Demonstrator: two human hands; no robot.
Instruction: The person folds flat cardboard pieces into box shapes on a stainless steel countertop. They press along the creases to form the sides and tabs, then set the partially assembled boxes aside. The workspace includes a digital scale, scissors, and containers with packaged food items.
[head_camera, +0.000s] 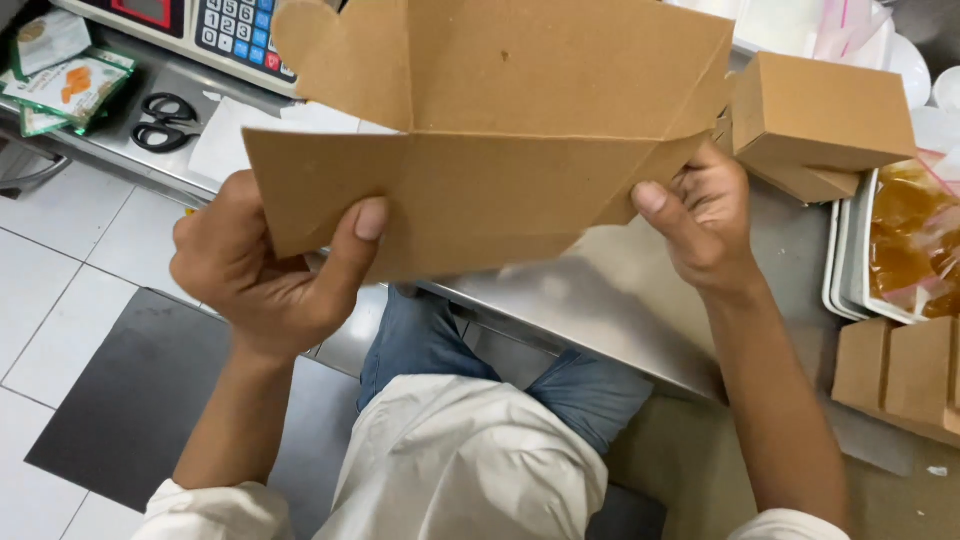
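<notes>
The flat, unfolded brown cardboard box blank (500, 140) is held up above the steel table (600, 300), its long axis running side to side between the left hand (265, 270) and right hand (705, 225), each clenched on a lower corner.

Scissors (163, 120) left of the flat carton (500, 130), folded box (815, 115) right, tray (850, 270) below it.
</notes>
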